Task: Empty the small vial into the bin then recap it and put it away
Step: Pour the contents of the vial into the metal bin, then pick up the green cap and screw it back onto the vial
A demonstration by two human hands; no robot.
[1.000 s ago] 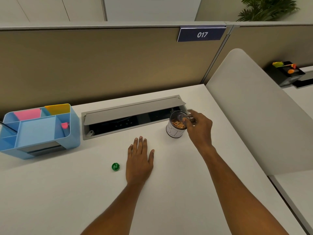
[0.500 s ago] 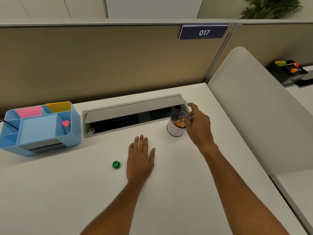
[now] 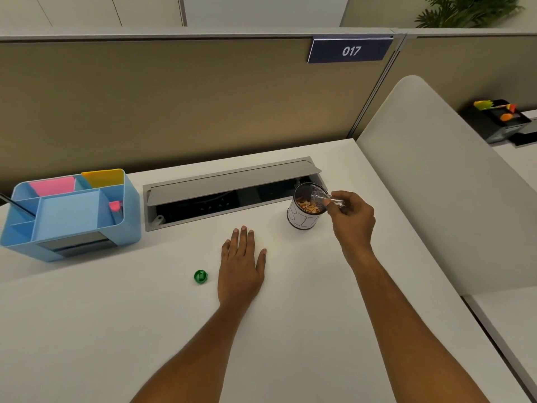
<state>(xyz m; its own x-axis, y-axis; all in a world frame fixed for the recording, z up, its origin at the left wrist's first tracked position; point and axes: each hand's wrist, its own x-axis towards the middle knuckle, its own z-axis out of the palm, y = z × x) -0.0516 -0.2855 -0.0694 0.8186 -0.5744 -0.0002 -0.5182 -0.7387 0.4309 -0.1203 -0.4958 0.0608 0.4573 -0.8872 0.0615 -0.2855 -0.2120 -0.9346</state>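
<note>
Over by the surface's (image 3: 290, 330) back right, the right hand (image 3: 353, 218) has its grip pinched on the clear vial (image 3: 325, 198), tipped sideways above the bin (image 3: 305, 210). Left hand (image 3: 241, 269) lies flat, fingers spread, green cap (image 3: 200, 276) just beside it.

Left hand (image 3: 242, 266) flat, palm down, fingers (image 3: 243, 237) together and extended, centre frame; forearm runs down to the bottom edge. Right hand (image 3: 353, 218) right of centre, raised, fingers curled in a pinch around a small clear vial (image 3: 322, 197), arm extended from lower right.
</note>
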